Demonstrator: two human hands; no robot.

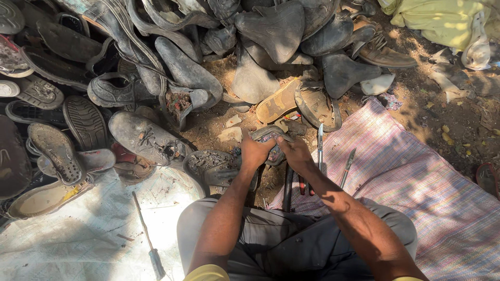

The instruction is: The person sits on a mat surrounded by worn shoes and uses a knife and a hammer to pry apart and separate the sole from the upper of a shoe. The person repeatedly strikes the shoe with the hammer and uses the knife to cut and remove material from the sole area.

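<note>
A view from above looks down at a seated person's lap, clad in grey trousers [291, 244], with both bare forearms reaching forward over dusty ground.

Nearest, to the left of the knees, a white woven sack [78, 234] lies flat. A screwdriver [148, 239] with a thin metal shaft rests on it, handle toward the viewer. To the right, a pink and white striped mat [416, 187] covers the ground.

Just ahead of the knees, the two hands meet around a worn shoe piece [270, 139], dark with a bit of coloured lining showing. The left hand [255, 153] is clenched on its left side, fingers wrapped tight. The right hand [292, 153] grips its right side, thumb pressed on top. The piece is held just above the dirt, between the two cloths.

Beside the right hand, at the mat's near edge, a narrow metal blade [320, 148] stands upright, and a slimmer metal tool [348, 166] lies slanted on the mat. A dark upright bar [288, 187] shows below the hands, between the forearms.

Further out, a large heap of old shoes and soles [172, 62] fills the left and top of the view: sandals, laced boots, loose black rubber soles, most grey with dust. A tan sole [276, 101] lies upturned just beyond the hands. At the far top right, a crumpled yellow cloth [442, 21] lies in patchy sunlight.
</note>
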